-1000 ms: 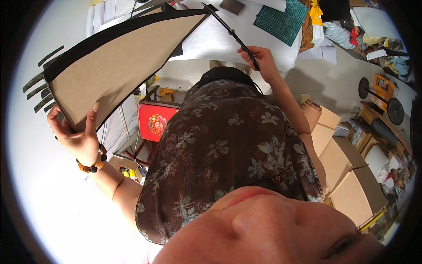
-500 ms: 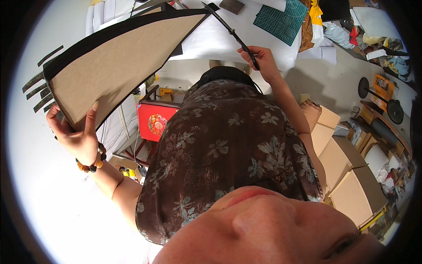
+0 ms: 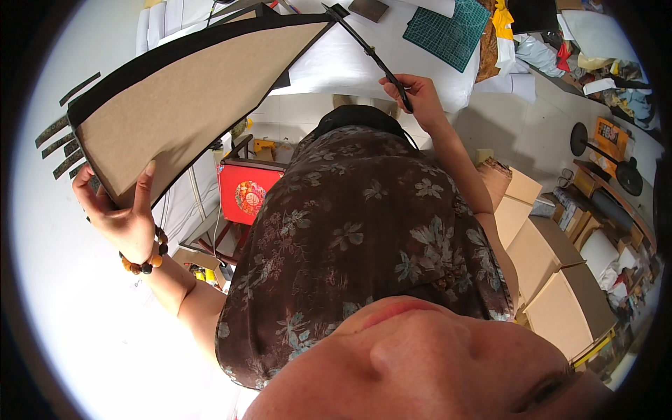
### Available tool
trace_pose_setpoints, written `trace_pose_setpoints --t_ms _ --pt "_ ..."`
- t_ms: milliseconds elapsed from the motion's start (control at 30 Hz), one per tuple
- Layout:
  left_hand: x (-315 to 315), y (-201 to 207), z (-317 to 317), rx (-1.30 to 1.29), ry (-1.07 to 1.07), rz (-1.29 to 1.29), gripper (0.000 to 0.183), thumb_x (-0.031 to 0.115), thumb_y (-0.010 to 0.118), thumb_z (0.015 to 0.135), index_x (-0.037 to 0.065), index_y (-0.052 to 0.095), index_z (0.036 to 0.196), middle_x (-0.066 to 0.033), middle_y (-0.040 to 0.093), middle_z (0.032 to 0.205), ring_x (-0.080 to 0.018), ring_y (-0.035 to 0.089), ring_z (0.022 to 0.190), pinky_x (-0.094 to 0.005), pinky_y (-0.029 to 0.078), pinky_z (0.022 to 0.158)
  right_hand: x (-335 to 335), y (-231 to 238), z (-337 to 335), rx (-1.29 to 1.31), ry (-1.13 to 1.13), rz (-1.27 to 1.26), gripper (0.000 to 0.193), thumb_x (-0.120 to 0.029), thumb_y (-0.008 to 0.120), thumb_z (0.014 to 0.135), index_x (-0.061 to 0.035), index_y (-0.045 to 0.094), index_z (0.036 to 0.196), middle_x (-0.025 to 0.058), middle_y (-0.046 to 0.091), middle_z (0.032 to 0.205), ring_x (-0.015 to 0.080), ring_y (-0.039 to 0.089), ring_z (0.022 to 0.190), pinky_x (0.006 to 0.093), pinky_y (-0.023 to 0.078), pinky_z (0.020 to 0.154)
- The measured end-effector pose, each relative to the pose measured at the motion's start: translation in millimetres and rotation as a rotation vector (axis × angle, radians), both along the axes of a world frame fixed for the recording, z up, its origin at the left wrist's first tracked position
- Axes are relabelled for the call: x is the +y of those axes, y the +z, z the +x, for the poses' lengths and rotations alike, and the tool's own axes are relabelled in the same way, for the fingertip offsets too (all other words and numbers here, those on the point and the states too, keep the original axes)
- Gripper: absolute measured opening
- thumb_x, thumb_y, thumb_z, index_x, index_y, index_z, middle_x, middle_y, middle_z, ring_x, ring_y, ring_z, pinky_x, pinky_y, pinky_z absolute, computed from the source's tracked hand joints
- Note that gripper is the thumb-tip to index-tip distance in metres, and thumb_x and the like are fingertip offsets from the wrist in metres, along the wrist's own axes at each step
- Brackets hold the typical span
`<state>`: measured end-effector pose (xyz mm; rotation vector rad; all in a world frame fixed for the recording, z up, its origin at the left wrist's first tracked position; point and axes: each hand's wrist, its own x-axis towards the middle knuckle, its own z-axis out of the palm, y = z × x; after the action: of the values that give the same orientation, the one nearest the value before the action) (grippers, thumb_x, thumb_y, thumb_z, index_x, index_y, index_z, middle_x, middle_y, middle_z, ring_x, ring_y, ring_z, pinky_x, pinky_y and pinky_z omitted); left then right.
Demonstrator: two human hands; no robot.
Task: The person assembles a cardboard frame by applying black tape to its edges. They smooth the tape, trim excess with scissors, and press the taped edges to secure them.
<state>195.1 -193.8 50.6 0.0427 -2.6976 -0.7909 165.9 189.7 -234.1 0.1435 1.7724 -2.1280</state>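
My left hand [image 3: 126, 217] grips the lower left corner of a large beige board [image 3: 182, 98], its thumb flat on the face and its fingers bent behind the edge. Black material [image 3: 147, 66] runs along the board's far edge, and a thinner black border follows the near side. Several dark patterned strips [image 3: 59, 143] stick out past the left end. In my right hand [image 3: 420, 98] is a pair of long black scissors [image 3: 378, 61], fingers closed round the handles. Their tips meet the small black flap at the board's far right corner; whether the blades are apart I cannot make out.
A white-covered table [image 3: 308, 73] carries a green cutting mat [image 3: 448, 31] and a dark block [image 3: 369, 9]. Below the board stands a chair with a red cushion [image 3: 241, 189]. Cardboard boxes [image 3: 570, 308] and a cluttered shelf are to the right.
The board and my left hand have shifted very slightly left. The scissors stay at the far right corner, almost unmoved.
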Motion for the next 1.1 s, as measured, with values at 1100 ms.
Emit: trace_pose_setpoints --t_ms 1100 --pt "24 -8 -7 -0.064 -0.057 0.071 0.062 -0.004 0.077 0.073 0.008 0.038 0.12 -0.018 0.065 0.1 -0.0208 0.062 0.094 -0.0302 0.048 0.084 111 -218 -11 0.424 0.162 1.387 0.037 -0.015 0.061 0.081 -0.0034 0.056 0.115 0.0119 0.057 0.104 0.0333 0.058 0.097 0.041 0.05 0.084"
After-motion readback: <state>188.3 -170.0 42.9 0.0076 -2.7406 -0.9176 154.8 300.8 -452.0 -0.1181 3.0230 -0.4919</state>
